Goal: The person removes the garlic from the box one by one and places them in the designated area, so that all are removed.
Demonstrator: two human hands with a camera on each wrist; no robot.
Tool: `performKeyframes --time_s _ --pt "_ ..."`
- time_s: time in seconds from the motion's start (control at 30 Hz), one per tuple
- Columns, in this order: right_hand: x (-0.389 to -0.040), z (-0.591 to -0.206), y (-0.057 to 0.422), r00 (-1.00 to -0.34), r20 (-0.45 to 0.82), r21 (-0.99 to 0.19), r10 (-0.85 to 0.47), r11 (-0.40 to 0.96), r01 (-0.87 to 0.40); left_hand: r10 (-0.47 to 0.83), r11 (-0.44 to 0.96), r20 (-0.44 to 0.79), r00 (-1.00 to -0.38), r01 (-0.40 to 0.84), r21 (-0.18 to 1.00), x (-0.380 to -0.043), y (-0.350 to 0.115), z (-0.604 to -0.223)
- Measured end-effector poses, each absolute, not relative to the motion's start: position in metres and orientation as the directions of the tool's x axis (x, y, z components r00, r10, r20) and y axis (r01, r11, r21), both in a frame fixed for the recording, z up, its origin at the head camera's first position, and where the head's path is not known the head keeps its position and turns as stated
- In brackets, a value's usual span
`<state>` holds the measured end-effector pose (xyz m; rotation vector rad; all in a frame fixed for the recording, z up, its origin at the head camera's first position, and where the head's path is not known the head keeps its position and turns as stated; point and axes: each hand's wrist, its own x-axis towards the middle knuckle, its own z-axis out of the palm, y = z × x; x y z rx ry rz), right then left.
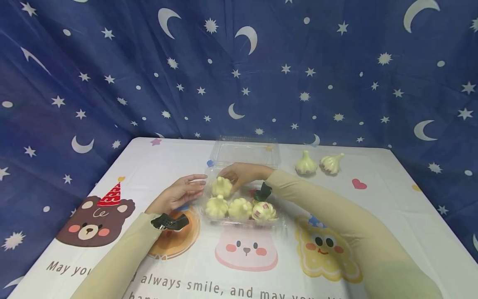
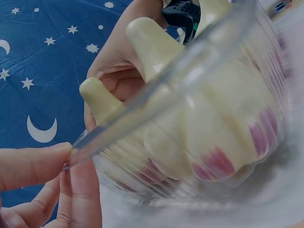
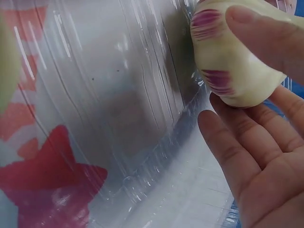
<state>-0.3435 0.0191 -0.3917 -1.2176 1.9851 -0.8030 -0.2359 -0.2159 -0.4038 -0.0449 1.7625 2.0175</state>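
Observation:
A clear plastic box stands on the table with its lid folded back. My left hand is at the box's left side, thumb and fingers pinching its rim. Reaching in from the right, my right hand grips a garlic bulb at the back left of the box; thumb and fingers are round it in the right wrist view, where the bulb shows purple streaks. Along the front of the box sit three more bulbs: a left one, a middle one and a right one.
Two more garlic bulbs lie at the back right of the table, one upright and one tipped over. A printed white tablecloth covers the table. Behind it hangs a blue star-patterned curtain.

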Motion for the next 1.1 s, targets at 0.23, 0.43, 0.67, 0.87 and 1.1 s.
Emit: performKeyframes --time_s 0.23,0.43,0.67,0.87,1.1 --pt "-0.3363 -0.3893 0.0123 -0.38 -0.185 -0.682 -0.906 0.397 -0.614 0.327 -0.086 -0.305 -0.895 -0.349 0.933 -0.2363 -0.2149 -0.4041" --pt "-0.3349 -0.3882 0.0117 -0.367 -0.19 -0.635 -0.91 0.399 -0.661 0.323 -0.098 -0.309 -0.894 -0.356 0.929 -0.2364 -0.2153 -0.4033" --pt "-0.3335 -0.3871 0.0131 -0.359 -0.188 -0.603 -0.914 0.396 -0.693 0.325 -0.111 -0.3 -0.897 -0.351 0.93 -0.2367 -0.2155 -0.4037" --pt "-0.3343 -0.3881 0.0157 -0.405 -0.212 -0.677 -0.889 0.432 -0.595 0.326 -0.106 -0.299 -0.897 -0.349 0.931 -0.2359 -0.2155 -0.4033" --pt "-0.3384 -0.3885 0.0204 -0.4 -0.21 -0.729 -0.892 0.415 -0.544 0.332 -0.118 -0.292 -0.897 -0.347 0.931 -0.2359 -0.2154 -0.4032"
